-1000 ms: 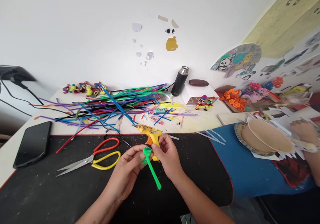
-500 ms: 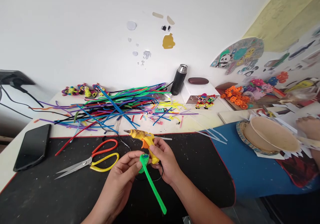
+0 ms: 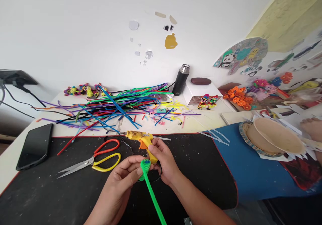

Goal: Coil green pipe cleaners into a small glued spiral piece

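Between the thumb and fingers of my left hand (image 3: 125, 176) is a coiled green pipe cleaner (image 3: 145, 169), with blue at its top and a long loose end hanging down towards me. My right hand (image 3: 163, 158) is wrapped round the handle of a yellow glue gun (image 3: 141, 137). The gun's nozzle points left, over the back edge of the black mat (image 3: 196, 171). Both hands are close together, the coil just in front of the gun's handle. Scissors (image 3: 93, 159) with red and yellow handles lie left of my hands.
Loose coloured pipe cleaners (image 3: 120, 101) spread along the back. A phone (image 3: 35, 146) lies far left. A black flask (image 3: 181, 80) stands beside a white box (image 3: 198, 92). Right are glue sticks (image 3: 217, 137), bowls (image 3: 274, 136) and another person's hand (image 3: 310, 127).
The glue gun has shifted slightly left and its nozzle sits a little lower. The green coil has moved slightly down, and its loose end now reaches the bottom edge of the view.
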The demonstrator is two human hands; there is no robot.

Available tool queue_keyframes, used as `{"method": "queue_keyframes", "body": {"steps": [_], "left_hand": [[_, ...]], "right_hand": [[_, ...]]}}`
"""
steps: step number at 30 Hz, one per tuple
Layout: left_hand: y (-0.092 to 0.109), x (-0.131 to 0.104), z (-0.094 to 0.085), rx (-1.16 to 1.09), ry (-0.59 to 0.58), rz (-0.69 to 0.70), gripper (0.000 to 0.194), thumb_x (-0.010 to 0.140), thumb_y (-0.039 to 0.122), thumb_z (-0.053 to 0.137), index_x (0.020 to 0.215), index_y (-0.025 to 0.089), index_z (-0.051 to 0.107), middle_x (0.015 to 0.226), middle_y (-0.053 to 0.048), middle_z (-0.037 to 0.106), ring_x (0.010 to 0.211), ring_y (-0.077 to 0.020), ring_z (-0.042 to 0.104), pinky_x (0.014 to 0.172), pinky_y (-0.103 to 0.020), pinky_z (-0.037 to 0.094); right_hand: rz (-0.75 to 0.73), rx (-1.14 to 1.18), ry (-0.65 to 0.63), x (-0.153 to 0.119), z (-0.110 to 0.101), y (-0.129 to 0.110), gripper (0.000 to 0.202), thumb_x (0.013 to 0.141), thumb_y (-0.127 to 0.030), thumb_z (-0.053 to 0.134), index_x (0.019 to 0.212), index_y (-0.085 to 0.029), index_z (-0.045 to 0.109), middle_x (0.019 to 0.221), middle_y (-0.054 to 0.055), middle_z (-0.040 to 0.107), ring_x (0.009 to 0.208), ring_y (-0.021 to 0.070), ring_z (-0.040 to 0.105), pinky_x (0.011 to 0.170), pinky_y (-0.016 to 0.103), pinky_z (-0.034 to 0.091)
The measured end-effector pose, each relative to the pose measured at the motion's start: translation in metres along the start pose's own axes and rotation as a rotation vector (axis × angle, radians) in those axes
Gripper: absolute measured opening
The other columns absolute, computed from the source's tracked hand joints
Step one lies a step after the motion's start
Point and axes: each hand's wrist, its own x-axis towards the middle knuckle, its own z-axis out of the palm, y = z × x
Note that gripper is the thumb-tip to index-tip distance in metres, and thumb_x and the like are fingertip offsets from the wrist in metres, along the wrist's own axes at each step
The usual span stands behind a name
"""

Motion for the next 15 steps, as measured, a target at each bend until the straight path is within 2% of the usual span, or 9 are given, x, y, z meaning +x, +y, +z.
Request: {"method": "queue_keyframes", "body": {"steps": [4,7,10,15], "left_hand": [[0.001,0.001,-0.001,-0.047,0.020,-0.024,0.040,0.064,0.045,0.099,0.096,0.025,0.086,0.096,-0.010,0.086,0.103,-0.0347,0.079,0.097,-0.040,0.058],[0.002,0.005,-0.001,-0.113,0.092,-0.031,0.041,0.059,0.045,0.101,0.091,0.025,0.087,0.092,-0.008,0.085,0.100,-0.0328,0.079,0.088,-0.036,0.061],[0.002,0.009,-0.002,-0.156,0.126,-0.036,0.040,0.057,0.043,0.102,0.090,0.025,0.087,0.092,-0.007,0.084,0.099,-0.0310,0.079,0.081,-0.032,0.062],[0.004,0.013,0.000,-0.171,0.107,-0.028,0.039,0.058,0.042,0.103,0.089,0.025,0.087,0.088,-0.006,0.084,0.096,-0.0296,0.079,0.083,-0.032,0.061]], "right_hand": [[-0.063,-0.089,0.029,0.002,0.001,0.006,0.051,0.074,-0.050,0.092,0.087,-0.024,0.050,0.076,-0.008,0.054,0.054,0.0073,0.042,0.040,0.015,0.025],[-0.098,-0.150,0.022,0.005,0.002,0.011,0.050,0.075,-0.048,0.091,0.088,-0.025,0.048,0.075,-0.008,0.052,0.055,0.0082,0.041,0.042,0.016,0.025],[-0.168,-0.197,0.010,0.007,0.005,0.011,0.050,0.076,-0.045,0.092,0.086,-0.025,0.048,0.074,-0.008,0.050,0.060,0.0098,0.043,0.048,0.017,0.032],[-0.182,-0.202,0.005,0.008,0.006,0.010,0.045,0.086,-0.059,0.081,0.091,-0.025,0.051,0.075,-0.007,0.049,0.057,0.0092,0.041,0.046,0.017,0.032]]}}
